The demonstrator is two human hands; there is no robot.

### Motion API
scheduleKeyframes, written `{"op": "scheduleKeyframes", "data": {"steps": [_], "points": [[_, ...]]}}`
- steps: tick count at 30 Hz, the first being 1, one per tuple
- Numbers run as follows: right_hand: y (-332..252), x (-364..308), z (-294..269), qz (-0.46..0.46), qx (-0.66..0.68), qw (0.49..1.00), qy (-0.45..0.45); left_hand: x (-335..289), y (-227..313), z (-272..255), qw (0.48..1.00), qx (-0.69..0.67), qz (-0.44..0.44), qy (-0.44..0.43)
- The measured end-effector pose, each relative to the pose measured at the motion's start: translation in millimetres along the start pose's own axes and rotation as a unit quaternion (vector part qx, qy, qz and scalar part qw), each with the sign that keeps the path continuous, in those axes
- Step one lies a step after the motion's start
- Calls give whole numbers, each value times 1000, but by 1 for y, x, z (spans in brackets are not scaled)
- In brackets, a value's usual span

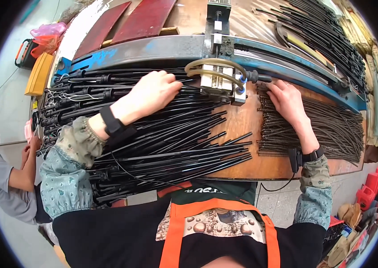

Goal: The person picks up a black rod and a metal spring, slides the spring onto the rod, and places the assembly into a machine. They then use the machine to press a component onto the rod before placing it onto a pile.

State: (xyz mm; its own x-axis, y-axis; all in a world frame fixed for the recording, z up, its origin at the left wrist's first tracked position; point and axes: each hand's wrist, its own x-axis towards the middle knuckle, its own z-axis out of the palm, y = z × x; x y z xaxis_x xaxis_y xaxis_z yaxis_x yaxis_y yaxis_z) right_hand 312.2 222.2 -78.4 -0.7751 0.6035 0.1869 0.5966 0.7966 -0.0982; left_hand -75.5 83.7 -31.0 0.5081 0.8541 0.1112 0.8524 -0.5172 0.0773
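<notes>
My left hand [155, 94] is closed, its fingers curled round a thin black rod [191, 88] at the left side of a metal clamp fixture [218, 82]. A black ribbed end piece [257, 77] sticks out of the fixture's right side. Just beyond that piece, my right hand [285, 99] has its fingers pinched together; what lies between them is too small to make out. Under my left forearm spreads a thick pile of black rods [175, 129]. Beside my right hand lies a bundle of dark rods with coiled ends [314, 129].
A blue-edged metal rail [153, 48] crosses the wooden table [238, 120] behind the fixture. Dark red boards [144, 20] lie beyond it on the left, more black rods [327, 35] at the far right. A person [8, 178] sits at the left edge. Red containers [369, 190] stand at right.
</notes>
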Motion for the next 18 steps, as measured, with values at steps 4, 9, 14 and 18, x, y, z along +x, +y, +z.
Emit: {"op": "scheduleKeyframes", "data": {"steps": [4, 9, 14, 18], "points": [[-13, -3, -8, -11, 29, 997, 69, 7, 11, 8, 999, -27, 47, 2], [-30, -10, -15, 20, 60, 996, 57, 11, 9, 7, 997, -9, 54, -45], [-32, -12, -27, 38, 186, 982, 9, -12, 18, -14, 995, -71, 52, -38], [-47, -28, -31, 41, 284, 958, -27, -17, 35, -29, 996, -64, -7, -57]]}}
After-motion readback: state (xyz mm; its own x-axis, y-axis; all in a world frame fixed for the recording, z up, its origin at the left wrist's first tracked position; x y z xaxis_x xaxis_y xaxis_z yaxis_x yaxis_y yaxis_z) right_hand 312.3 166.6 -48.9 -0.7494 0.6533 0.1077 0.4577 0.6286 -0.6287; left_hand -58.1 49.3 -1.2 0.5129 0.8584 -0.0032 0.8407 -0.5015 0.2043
